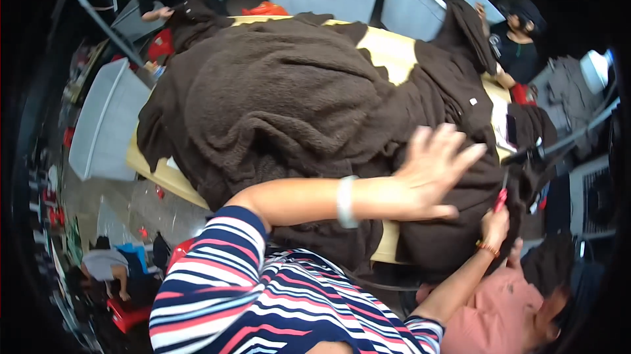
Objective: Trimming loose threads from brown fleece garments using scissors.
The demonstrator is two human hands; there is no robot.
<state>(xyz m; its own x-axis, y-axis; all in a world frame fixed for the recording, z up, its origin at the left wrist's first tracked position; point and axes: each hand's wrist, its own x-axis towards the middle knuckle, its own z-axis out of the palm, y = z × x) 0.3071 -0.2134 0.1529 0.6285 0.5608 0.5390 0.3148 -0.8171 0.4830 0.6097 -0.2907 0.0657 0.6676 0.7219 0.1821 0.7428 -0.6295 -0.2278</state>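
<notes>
Striped in red, white and navy, our left sleeve (pixel 217 268) fills the lower frame, and from it our left hand (pixel 430 173) reaches across with fingers spread flat, gripping nothing, resting on or just above the brown fleece pile (pixel 289 97). That pile covers most of the pale worktable (pixel 388 51), only bare patches of which show at its far edge and near corner. Our right hand (pixel 494 222), just right of the fleece, is clenched around small red-handled snips (pixel 501 197), blades pointing into the cloth. We judge the work well short of done: the heap looks bunched and unsorted. Beyond the fleece stand grey bins (pixel 105 124), with other people seated around it.
</notes>
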